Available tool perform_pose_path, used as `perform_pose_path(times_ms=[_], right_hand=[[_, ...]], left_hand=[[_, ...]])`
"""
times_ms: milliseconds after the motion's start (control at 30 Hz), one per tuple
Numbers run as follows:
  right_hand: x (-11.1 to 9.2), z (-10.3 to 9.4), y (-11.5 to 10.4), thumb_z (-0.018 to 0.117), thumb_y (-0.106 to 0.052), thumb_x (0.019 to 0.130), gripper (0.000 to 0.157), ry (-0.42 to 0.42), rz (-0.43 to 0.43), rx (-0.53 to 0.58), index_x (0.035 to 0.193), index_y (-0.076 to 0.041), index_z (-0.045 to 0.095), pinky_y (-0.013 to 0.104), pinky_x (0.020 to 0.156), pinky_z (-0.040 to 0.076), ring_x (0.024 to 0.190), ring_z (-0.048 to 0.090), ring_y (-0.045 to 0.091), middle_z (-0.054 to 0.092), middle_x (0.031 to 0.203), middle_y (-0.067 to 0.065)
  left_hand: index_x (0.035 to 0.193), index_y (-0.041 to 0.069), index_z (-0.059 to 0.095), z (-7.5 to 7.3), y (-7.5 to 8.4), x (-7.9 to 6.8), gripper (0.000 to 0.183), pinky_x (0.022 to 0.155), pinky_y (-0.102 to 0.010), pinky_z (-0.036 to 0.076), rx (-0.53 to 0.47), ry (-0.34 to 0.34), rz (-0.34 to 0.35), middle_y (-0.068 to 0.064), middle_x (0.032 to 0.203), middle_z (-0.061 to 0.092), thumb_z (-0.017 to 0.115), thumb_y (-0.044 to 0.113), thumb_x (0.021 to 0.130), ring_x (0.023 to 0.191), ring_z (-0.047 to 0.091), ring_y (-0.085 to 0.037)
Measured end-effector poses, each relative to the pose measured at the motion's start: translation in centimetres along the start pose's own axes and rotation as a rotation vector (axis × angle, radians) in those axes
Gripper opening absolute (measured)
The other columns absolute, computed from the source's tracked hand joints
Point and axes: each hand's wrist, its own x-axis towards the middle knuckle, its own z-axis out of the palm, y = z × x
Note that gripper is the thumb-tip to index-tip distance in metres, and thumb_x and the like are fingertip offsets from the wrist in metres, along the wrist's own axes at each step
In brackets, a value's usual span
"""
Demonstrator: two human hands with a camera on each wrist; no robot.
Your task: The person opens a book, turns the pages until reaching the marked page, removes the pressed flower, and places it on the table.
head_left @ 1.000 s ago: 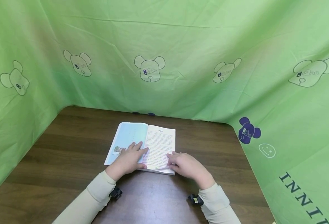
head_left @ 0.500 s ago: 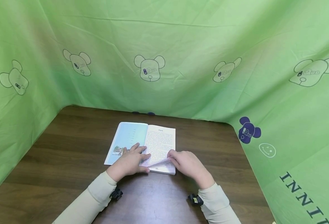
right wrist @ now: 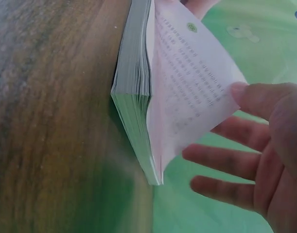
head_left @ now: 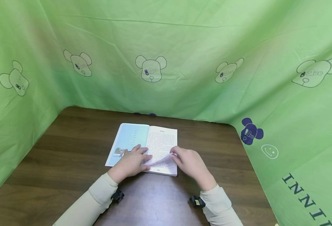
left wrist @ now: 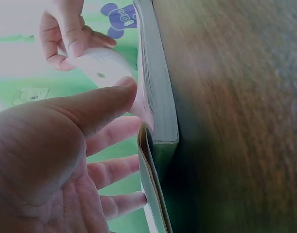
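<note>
A thick paperback book point(head_left: 163, 139) lies spread on the table, its left side light blue with a small drawing and its right side printed text. My left hand point(head_left: 130, 161) rests across the left side and the gutter, fingers spread straight. My right hand point(head_left: 190, 161) pinches the lower right corner of one page point(right wrist: 197, 73) between thumb and index finger. That page is lifted and bends up off the stack, as the right wrist view shows. The other right fingers stay loosely extended below it. In the left wrist view the left thumb point(left wrist: 109, 99) is near the book's bottom edge.
The dark wooden table point(head_left: 78, 141) extends around the book on all sides. A green curtain point(head_left: 183, 40) with bear-head prints hangs along its back and both sides. Each forearm wears a small black wrist camera point(head_left: 197, 201).
My right hand has taken hold of the page corner and raised it, the fold now standing higher off the book. My left hand has shifted slightly right and otherwise stays put.
</note>
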Motion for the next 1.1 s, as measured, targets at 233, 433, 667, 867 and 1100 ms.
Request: perform_pose_path(times_ms=[233,433,667,867,1100], right_hand=[[0.2,-0.2,0.3,0.072,-0.032,0.096,0.042,0.002,0.219,0.048,0.132,-0.012,0.065,0.048,0.080,0.058,0.100,0.072,0.027,0.073,0.122,0.009],[0.1,0.2,0.4,0.072,-0.036,0.096,0.047,-0.110,0.297,0.074,0.132,-0.007,0.064,0.051,0.097,0.053,0.119,0.066,0.032,0.068,0.131,0.013],[-0.2,0.7,0.2,0.079,-0.034,0.090,0.055,-0.293,0.088,0.124,0.134,-0.004,0.064,0.059,0.115,0.036,0.140,0.050,0.038,0.055,0.148,0.020],[-0.5,0.9,0.0,0.082,-0.040,0.085,0.062,-0.392,0.026,0.157,0.136,-0.009,0.065,0.064,0.117,0.029,0.144,0.044,0.039,0.051,0.154,0.018],[-0.7,0.9,0.1,0.085,-0.044,0.081,0.071,-0.419,0.050,0.173,0.139,-0.010,0.063,0.064,0.118,0.028,0.147,0.042,0.037,0.049,0.156,0.017]], left_hand=[[0.136,0.018,0.068,-0.4,-0.5,0.1,0.052,0.102,-0.074,0.039,-0.036,0.061,0.002,-0.010,0.152,0.053,0.077,0.043,0.091,0.145,0.042,-0.037],[0.163,0.016,0.029,-0.7,-0.7,0.5,0.102,0.105,-0.073,0.039,0.018,0.189,-0.052,-0.018,0.168,0.024,0.084,0.047,0.083,0.151,0.029,-0.042],[0.167,0.019,0.001,-0.7,-0.7,0.5,0.139,0.111,-0.079,0.023,0.140,0.350,-0.039,-0.020,0.171,-0.003,0.096,0.044,0.068,0.157,0.006,-0.044],[0.166,0.018,0.009,-1.0,-0.4,0.0,0.143,0.109,-0.085,0.004,0.295,0.446,-0.039,-0.021,0.171,-0.005,0.099,0.046,0.059,0.157,-0.003,-0.045],[0.165,0.018,0.020,-1.4,-0.5,-0.3,0.135,0.110,-0.084,0.003,0.361,0.415,-0.042,-0.019,0.172,0.003,0.099,0.046,0.059,0.157,0.002,-0.045]])
